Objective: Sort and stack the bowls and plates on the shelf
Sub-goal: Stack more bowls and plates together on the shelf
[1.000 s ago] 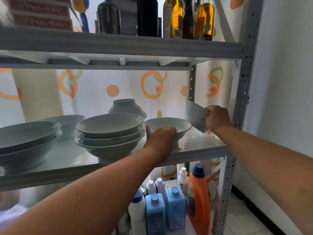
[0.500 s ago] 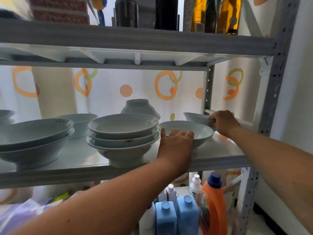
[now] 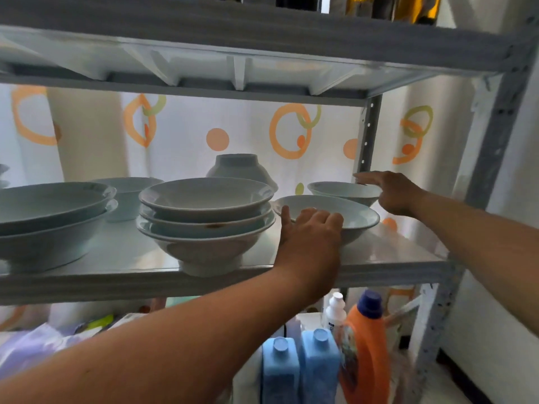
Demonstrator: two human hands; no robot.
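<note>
Head view, left hand: I see my left hand [image 3: 310, 237] reaching up from the near left, forearm bare, palm down, fingers curled over the near rim of the wide bowl [image 3: 354, 212]. The grip looks loose; the fingertips hook the rim, and I cannot tell how firmly.
Head view, right hand: my right hand [image 3: 392, 192] comes in from the right with the fingers stretched flat toward the far left, spread open over the far right edge of the small bowl [image 3: 339, 189]. It touches or nearly touches that rim, I cannot tell which, and clasps nothing.
Wide bowl: shallow, pale glazed ceramic, smooth and glossy, standing upright on the middle shelf [image 3: 393, 255] at its right end, just in front of the small bowl.
Small bowl: same pale glaze, deeper and narrower, upright, at the far right by the rear post.
Bowl stack [image 3: 205, 217]: nested flared bowls on a footed base, left of the wide bowl and close beside it.
Upturned bowl [image 3: 239, 169]: dome-shaped, foot up, behind the stack.
Left stack [image 3: 51, 217]: two large bowls nested at the left.
Shelf: grey metal frame, smooth white board.
Below: an orange detergent bottle [image 3: 364, 348] and two blue jugs [image 3: 300, 365].
</note>
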